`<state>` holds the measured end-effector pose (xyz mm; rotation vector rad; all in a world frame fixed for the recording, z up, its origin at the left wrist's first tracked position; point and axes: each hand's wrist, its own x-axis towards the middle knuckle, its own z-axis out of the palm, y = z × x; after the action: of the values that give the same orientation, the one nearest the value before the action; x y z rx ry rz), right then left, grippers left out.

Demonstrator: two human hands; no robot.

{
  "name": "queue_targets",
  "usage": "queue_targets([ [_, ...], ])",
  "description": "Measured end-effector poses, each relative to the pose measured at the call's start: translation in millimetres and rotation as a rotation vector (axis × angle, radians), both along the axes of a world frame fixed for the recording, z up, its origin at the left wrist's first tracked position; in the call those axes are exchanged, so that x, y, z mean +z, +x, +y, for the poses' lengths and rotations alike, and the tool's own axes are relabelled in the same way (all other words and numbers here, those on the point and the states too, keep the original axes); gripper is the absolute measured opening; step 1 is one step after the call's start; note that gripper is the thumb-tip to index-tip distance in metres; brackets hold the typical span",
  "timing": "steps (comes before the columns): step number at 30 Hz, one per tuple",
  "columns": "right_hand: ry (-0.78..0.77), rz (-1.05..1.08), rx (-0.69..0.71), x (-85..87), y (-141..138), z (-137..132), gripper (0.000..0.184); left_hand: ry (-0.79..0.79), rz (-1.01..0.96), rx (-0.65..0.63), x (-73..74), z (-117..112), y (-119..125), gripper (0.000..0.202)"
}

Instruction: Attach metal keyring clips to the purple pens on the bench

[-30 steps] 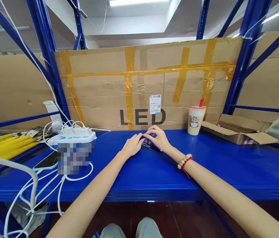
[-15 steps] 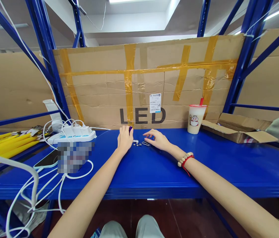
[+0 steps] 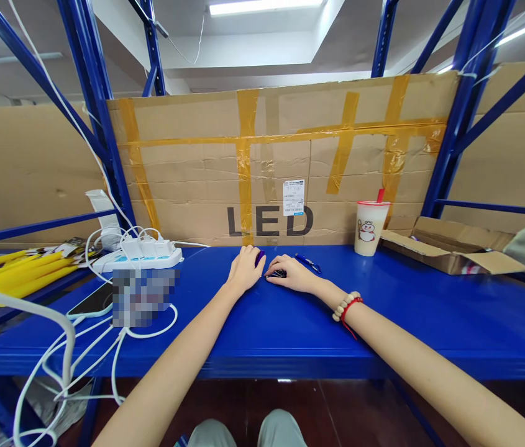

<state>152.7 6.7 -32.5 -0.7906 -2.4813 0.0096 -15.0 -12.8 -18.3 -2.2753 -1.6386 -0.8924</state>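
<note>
My left hand [image 3: 245,270] rests on the blue tabletop with its fingers bent around a small purple object [image 3: 259,257], mostly hidden by the fingers. Close beside it, my right hand [image 3: 292,274] is palm down, its fingers curled over small dark and metallic pieces [image 3: 278,273]. Only part of these pieces shows between thumb and fingers, so their kind is unclear. Just behind the right hand lies a slim blue object [image 3: 308,263], pen-like in shape, touched by neither hand.
A white power strip [image 3: 143,254] with plugs and cables, a phone [image 3: 91,302] and yellow sticks [image 3: 33,273] are at left. A drink cup [image 3: 369,228] with a red straw and an open cardboard box [image 3: 453,245] stand at right. Taped cardboard [image 3: 187,180] backs the shelf.
My left hand has moved slightly right with the purple object. My right hand has come in over the small pieces, which lay in view between the hands. The slim blue object now shows.
</note>
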Motion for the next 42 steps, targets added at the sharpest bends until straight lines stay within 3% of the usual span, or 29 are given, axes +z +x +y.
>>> queue_targets([
  [7, -0.007, 0.04, -0.002, 3.0, -2.7, -3.3, 0.01, -0.001, 0.025, -0.041, 0.8, -3.0, 2.2, 0.022],
  [17, -0.081, 0.06, -0.117, -0.8, -1.7, 2.3, 0.006, 0.031, 0.028, -0.079, -2.6, 0.8, 1.1, 0.023],
  [32, -0.051, 0.001, -0.039, 1.7, -2.7, -0.3, 0.014, 0.017, 0.034, -0.087, -2.2, -0.2, 1.9, 0.025],
  [42, -0.119, 0.206, -0.142, 5.4, -0.1, -1.8, 0.022, -0.074, -0.004, -0.131, -2.8, 3.1, -0.1, 0.025],
])
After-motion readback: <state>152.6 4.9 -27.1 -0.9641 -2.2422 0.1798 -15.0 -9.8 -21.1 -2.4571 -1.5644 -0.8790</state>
